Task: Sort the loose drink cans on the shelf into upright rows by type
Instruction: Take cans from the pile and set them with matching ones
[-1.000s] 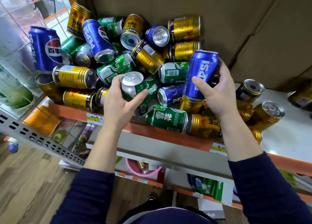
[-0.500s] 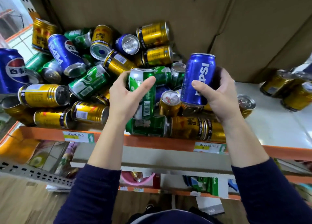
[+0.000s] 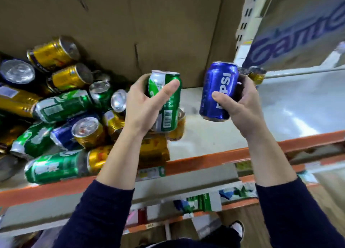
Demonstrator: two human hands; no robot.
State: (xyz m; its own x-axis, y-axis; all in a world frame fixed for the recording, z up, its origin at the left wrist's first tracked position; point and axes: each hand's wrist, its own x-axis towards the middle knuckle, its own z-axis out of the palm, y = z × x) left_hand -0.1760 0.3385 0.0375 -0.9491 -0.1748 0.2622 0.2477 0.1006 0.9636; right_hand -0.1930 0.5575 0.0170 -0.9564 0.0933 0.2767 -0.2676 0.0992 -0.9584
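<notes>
My left hand (image 3: 147, 105) grips a green can (image 3: 168, 102), held roughly upright above the right edge of the pile. My right hand (image 3: 240, 105) grips a blue Pepsi can (image 3: 217, 91), upright and slightly tilted, above the bare white shelf surface (image 3: 291, 113). A jumbled pile of gold, green and blue cans (image 3: 63, 117) lies on its sides on the left half of the shelf. One or two gold cans (image 3: 257, 76) show behind the Pepsi can, partly hidden by my fingers.
Brown cardboard boxes (image 3: 130, 23) close off the back of the shelf. An orange shelf rail (image 3: 205, 161) with price labels runs along the front. A perforated upright post (image 3: 244, 23) and a blue-lettered banner (image 3: 298, 33) stand at the right. Lower shelves hold packaged goods.
Both hands have carried their cans up and to the right, away from the pile. The view has swung right, so the pile now sits at the left and bare shelf lies under the Pepsi can.
</notes>
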